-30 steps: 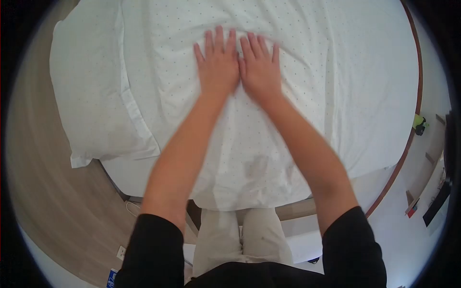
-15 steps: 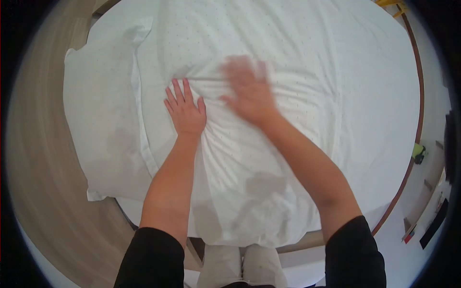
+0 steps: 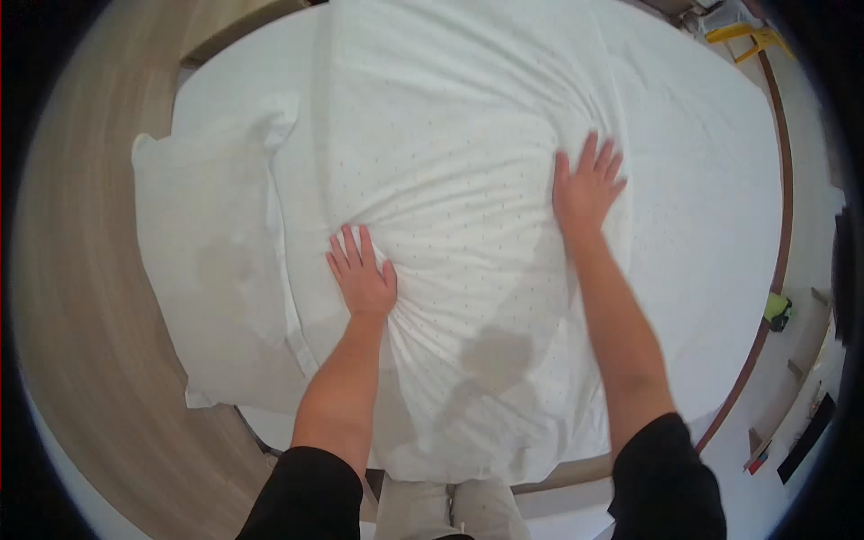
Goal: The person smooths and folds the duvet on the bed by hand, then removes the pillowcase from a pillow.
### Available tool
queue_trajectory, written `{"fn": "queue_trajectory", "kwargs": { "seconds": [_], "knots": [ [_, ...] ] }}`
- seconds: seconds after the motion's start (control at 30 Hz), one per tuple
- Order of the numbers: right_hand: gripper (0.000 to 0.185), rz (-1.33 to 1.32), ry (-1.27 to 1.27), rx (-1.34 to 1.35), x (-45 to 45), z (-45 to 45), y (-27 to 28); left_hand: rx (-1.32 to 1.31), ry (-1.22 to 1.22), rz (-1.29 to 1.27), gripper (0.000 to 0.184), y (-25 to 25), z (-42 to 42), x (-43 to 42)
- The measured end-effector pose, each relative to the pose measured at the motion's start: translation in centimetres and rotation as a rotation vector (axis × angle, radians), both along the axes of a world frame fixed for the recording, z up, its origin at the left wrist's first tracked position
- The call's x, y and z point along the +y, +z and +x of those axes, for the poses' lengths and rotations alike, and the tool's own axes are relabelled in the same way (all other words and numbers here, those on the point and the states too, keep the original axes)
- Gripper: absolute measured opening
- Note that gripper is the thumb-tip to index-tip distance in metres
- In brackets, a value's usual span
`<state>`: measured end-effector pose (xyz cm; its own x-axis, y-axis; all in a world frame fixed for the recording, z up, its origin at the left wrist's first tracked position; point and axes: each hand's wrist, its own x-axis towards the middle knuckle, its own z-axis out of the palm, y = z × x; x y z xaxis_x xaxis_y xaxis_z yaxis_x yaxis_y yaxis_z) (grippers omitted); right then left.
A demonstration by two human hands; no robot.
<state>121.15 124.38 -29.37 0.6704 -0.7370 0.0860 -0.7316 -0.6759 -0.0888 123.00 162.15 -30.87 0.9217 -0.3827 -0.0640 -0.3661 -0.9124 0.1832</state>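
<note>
Bare L hand (image 3: 365, 283) (8 o'clock) & bare R hand (image 3: 585, 196) (2 o'clock) lie splayed wide, gripping nothing, on the white dotted fabric cover (image 3: 468, 211) at clock centre of the white-sheeted bed (image 3: 706, 216); even outward palm pressure prob. smooths it best

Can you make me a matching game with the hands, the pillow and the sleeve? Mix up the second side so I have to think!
Things:
1. left hand
2. pillow
3. right hand
4. right sleeve

Places and colours:
A. black
B. palm down on the dotted cloth, farther from the pillow
C. white, on the left side of the picture
D. palm down on the dotted cloth, nearer to the pillow

Right pairs: 1-D, 2-C, 3-B, 4-A
</note>
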Motion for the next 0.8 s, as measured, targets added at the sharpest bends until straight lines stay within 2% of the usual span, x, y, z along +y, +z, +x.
{"fn": "queue_trajectory", "kwargs": {
  "seconds": [0.1, 0.3, 0.5, 0.53, 0.57, 0.63, 0.7, 0.8],
  "knots": [
    [0.068, 0.075, -0.012, -0.112, 0.8, -1.4, -2.3, -0.003, -0.013, 0.008, 0.075, 0.5, 0.2, 0.1],
    [0.07, 0.048, -0.016, -0.133, 0.7, -0.5, -3.9, 0.039, -0.022, -0.007, 0.074, 0.8, 0.4, 0.4],
    [0.072, 0.036, -0.054, -0.048, 0.6, 0.5, -4.0, 0.101, -0.022, 0.106, 0.071, 5.2, 0.6, -0.9],
    [0.073, 0.063, -0.053, -0.044, 0.6, 0.5, -3.7, 0.02, -0.082, 0.04, 0.07, 5.9, 0.8, -1.5],
    [0.073, 0.066, -0.052, -0.046, 0.6, 0.2, -3.8, 0.069, -0.158, -0.024, 0.071, 6.9, 1.6, -3.3],
    [0.074, 0.064, -0.031, -0.065, 0.4, 0.5, -4.0, 0.156, -0.288, -0.165, 0.073, 8.5, 6.1, -9.0],
    [0.075, 0.081, -0.023, -0.06, 0.2, 0.6, -3.9, 0.143, -0.383, -0.049, 0.077, 8.0, 11.3, -15.0],
    [0.076, 0.105, -0.012, -0.057, -0.1, 0.9, -3.9, -0.141, -0.485, 0.106, 0.081, 4.7, 22.8, -19.5]
  ]
}}
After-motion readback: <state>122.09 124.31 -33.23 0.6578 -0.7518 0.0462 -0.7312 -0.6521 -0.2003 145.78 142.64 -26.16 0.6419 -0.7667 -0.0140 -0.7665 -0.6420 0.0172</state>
